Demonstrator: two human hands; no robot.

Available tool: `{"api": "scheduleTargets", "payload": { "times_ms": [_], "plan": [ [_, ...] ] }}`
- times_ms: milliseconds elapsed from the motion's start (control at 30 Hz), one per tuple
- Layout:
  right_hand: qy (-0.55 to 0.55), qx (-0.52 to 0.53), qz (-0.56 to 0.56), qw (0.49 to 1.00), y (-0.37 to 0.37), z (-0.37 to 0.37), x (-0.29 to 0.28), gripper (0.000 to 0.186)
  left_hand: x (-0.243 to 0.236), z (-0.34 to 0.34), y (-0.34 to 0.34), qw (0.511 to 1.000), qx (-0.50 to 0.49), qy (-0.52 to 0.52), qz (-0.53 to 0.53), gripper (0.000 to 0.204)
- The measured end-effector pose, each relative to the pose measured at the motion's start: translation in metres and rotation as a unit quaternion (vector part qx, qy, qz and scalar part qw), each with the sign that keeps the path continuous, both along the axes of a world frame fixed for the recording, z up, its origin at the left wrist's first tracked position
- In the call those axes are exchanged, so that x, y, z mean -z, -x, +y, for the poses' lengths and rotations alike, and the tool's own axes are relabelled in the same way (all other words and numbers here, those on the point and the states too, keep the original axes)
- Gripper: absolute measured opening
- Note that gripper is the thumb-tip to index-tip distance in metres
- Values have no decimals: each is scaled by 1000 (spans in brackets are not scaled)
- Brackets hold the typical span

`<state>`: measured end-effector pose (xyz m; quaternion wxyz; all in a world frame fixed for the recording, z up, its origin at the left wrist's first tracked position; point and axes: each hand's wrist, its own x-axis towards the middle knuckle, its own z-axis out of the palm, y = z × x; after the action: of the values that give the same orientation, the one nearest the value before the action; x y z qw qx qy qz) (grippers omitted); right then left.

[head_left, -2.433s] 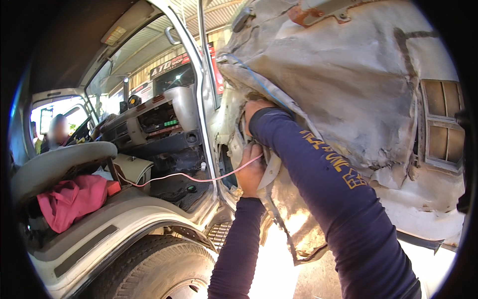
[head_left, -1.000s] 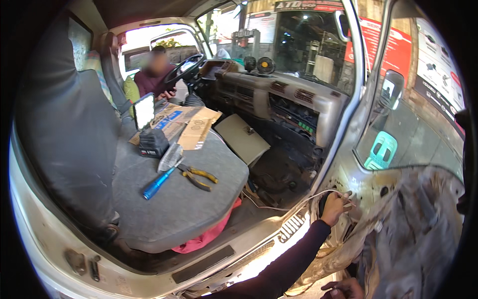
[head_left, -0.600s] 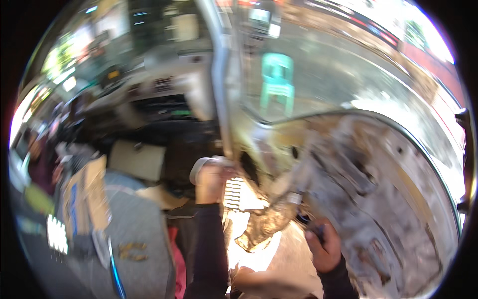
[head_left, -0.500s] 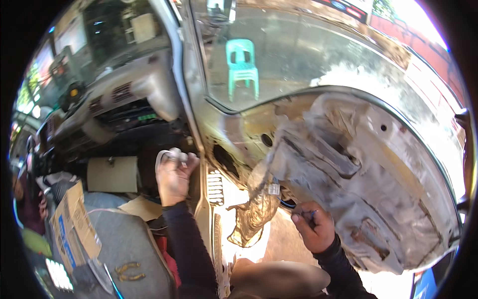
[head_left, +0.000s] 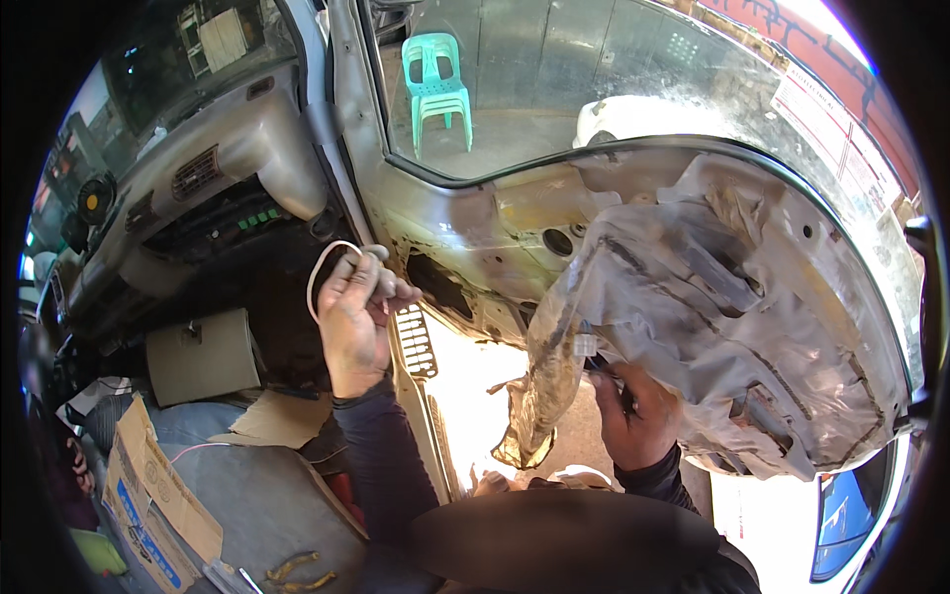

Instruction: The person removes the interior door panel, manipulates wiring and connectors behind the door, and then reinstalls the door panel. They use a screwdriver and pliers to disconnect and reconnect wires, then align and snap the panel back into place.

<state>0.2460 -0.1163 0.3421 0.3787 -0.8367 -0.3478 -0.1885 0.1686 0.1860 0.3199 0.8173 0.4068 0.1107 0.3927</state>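
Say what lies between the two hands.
In the head view, from left hand to right hand: a slotted panel, a glaring sunlit patch, then the crumpled door sheet.

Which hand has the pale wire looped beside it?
The left hand: the pale wire curves out beside its fingers. The right hand, near the clear plastic piece, shows no such loop.

My right hand point(head_left: 638, 414) too shaded to tell what it holds, the wire point(head_left: 315, 275) running out of sight behind my left hand point(head_left: 358, 322), a screwdriver point(head_left: 249, 579) cut off by the lower edge, a co-worker point(head_left: 79, 467) mostly lost past the left rim
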Motion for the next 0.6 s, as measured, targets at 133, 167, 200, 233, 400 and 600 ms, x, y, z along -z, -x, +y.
{"api": "scheduleTargets", "payload": {
  "times_ms": [133,167,200,233,400,600],
  "plan": [
    [4,-82,32,996,10,-14,13,11,17,-1,-1,1000,2,12,24,19],
    [16,-91,79,993,13,-20,17,11,19,-2,0,999,-5,23,48,19],
    [12,-89,112,990,15,-27,20,12,19,0,-2,998,-17,31,46,19],
    [32,-86,164,982,14,-33,22,13,18,-1,-1,998,-29,37,46,19],
    [-9,-112,178,978,-3,-46,29,20,-3,-10,8,987,-88,15,135,21],
    [-98,-138,217,961,-33,-13,46,34,-28,-76,33,968,159,-154,115,20]
  ]
}}
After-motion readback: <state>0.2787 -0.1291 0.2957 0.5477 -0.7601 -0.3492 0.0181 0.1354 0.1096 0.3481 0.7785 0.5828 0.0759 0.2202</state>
